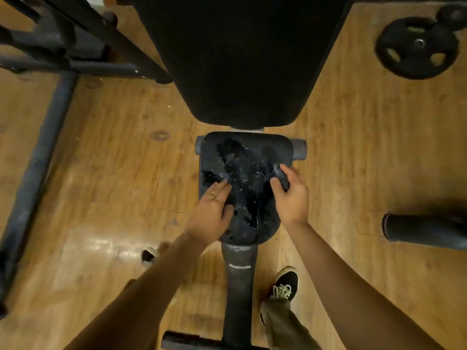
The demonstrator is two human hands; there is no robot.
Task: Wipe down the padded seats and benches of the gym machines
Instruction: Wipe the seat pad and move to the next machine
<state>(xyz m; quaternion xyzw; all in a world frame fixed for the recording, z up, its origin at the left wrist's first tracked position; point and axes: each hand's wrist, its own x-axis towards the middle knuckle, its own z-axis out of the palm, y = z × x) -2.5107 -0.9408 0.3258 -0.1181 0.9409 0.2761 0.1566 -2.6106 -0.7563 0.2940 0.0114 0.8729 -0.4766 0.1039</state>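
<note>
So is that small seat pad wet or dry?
Wet, it seems: dark blotches and glinting droplets cover the seat pad.

Post label, perhaps lettering; illegible

Dim, warm indoor light gives the wooden floor an orange cast. A pale patch of glare lies on the boards at lower left. The back pad reads almost pure black, its surface detail lost. Wet specks on the seat pad glint white. Wide-angle bending curves the edges, where the weight plate and the left frame look soft
</note>
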